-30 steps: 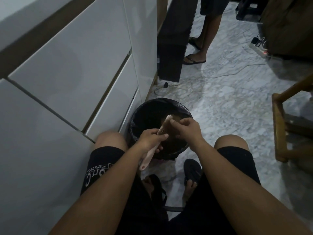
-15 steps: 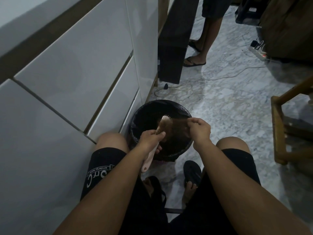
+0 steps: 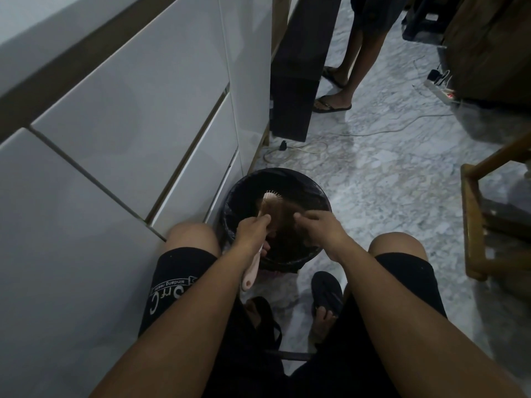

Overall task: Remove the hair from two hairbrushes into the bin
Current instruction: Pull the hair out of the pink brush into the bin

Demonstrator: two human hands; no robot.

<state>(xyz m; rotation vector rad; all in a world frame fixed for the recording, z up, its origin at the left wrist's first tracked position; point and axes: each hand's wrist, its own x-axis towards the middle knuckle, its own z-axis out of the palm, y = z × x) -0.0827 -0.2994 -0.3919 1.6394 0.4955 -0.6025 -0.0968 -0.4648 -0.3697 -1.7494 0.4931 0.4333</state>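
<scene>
Nearest to me, my two bare forearms reach out over black shorts with white lettering, and a black sandal (image 3: 327, 288) sits on the floor just this side of the round black plastic-lined bin (image 3: 319, 196). The floor (image 3: 388, 179) is pale grey marbled stone with a dull sheen.

Over the bin's near half, my left hand (image 3: 253, 229) is closed around the handle of a pale pink plastic hairbrush (image 3: 268, 201); the handle's end pokes out below my wrist, on my side of the bin, while the bristled head tilts up over the opening. A brown mat of hair (image 3: 284, 214) clings to the bristles, above the bin's dark interior. My right hand (image 3: 321, 228) is at the hair, fingers curled downward beside the brush head; I cannot tell whether the fingertips are pinched on the strands.

Touching the bin's left side is a glossy white cabinet front (image 3: 129, 116) with long drawer seams. To the bin's right stands a wooden chair frame (image 3: 471, 225). Beyond the bin a white cable (image 3: 301, 146) loops on the floor near a dark upright panel (image 3: 298, 81). Farther still, another person's legs in flip-flops (image 3: 344, 81) stand on the marble, and a power strip (image 3: 439, 89) with a red light lies by dark wooden furniture.
</scene>
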